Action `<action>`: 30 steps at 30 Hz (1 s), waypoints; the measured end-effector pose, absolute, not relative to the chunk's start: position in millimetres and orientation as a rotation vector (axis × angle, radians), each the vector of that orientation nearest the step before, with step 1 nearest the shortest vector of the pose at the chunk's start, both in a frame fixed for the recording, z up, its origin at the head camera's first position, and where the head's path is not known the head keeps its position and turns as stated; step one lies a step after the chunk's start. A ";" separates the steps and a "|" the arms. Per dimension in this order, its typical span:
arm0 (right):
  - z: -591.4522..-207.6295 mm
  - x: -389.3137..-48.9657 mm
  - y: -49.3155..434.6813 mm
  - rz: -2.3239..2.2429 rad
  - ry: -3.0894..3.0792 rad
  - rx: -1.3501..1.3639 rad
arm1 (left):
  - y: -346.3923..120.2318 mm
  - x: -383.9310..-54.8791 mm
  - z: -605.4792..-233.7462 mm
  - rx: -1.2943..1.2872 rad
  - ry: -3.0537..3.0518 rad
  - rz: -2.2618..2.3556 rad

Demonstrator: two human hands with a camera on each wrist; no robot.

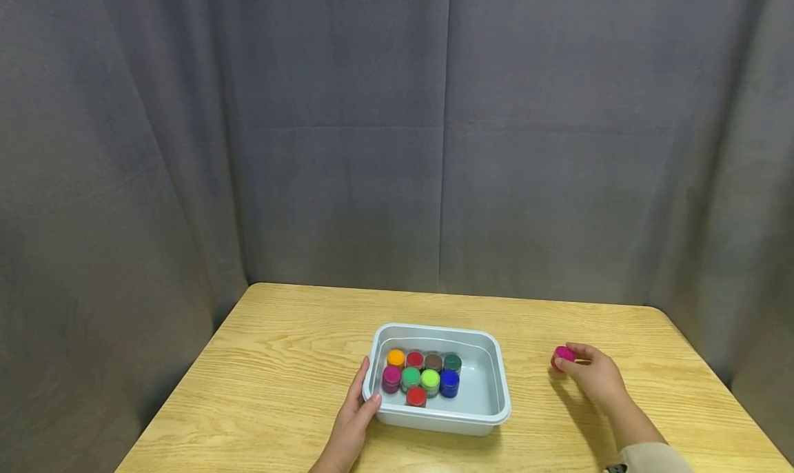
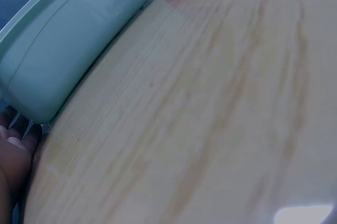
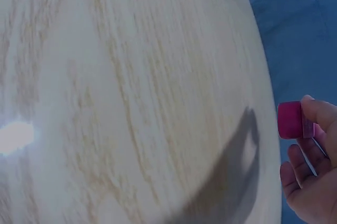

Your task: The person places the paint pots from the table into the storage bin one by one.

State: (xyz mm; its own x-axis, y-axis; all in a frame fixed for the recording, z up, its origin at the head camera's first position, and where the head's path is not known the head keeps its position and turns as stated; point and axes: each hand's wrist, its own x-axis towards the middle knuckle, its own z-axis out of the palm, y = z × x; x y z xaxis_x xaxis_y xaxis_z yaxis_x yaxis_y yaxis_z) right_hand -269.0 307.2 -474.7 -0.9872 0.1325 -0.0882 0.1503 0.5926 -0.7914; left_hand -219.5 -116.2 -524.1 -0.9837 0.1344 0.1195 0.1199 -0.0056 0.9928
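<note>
At the front left corner of a pale blue-grey plastic tub (image 1: 434,420), my left hand (image 1: 349,425) grips the rim, thumb on top and fingers along the outer side. Well to the right, my right hand (image 1: 595,376) pinches a small magenta paint jar (image 1: 563,353) between thumb and fingers. In the right wrist view the jar (image 3: 289,120) is held sideways, clear of the table, its remaining fingers loosely curled. Inside the tub, small paint jars stand in rows on the left: an orange jar (image 1: 395,358), a blue jar (image 1: 449,385), a front red jar (image 1: 416,396) and several others.
The tub stands on a light wood-grain table (image 1: 298,363) with rounded far corners. Grey curtains (image 1: 347,149) hang behind it and at both sides. Bare tub floor (image 1: 480,383) shows to the right of the jars.
</note>
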 end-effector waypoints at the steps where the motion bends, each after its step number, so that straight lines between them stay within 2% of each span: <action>1: -472.2 -268.4 306.0 -1.392 2.790 0.241 | -116.4 -219.7 -524.2 0.281 2.212 2.202; 19: -417.5 -266.2 242.6 -1.549 2.816 0.020 | -117.1 -221.0 -526.0 0.270 2.248 2.199; 30: -411.6 -262.6 196.6 -1.609 2.709 -0.155 | -116.4 -220.9 -526.5 0.283 2.231 2.206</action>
